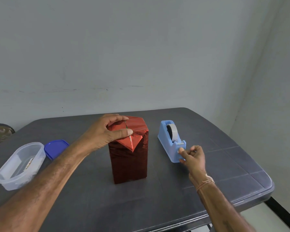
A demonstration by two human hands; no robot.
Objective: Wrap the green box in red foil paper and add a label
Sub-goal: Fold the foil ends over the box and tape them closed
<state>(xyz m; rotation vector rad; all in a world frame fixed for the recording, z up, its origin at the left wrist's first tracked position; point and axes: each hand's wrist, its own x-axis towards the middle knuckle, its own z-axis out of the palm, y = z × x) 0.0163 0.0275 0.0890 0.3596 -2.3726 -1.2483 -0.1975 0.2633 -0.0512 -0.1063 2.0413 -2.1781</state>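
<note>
Left-hand grip [105, 131] clamps the tall red-foil-wrapped box [129, 163] at its top; right-hand grip [193, 156], rightward, pinches grey tape [181, 149] at the light-blue plastic dispenser [167, 141].

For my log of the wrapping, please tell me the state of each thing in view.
Red-wrapped box: upright, top flaps folded down.
Left hand: grips the top, holding the flaps.
Tape dispenser: roll loaded.
Right hand: pinches the tape end at the cutter.
Clear container: open, label inside.
Blue lid: off, beside the container.
</note>
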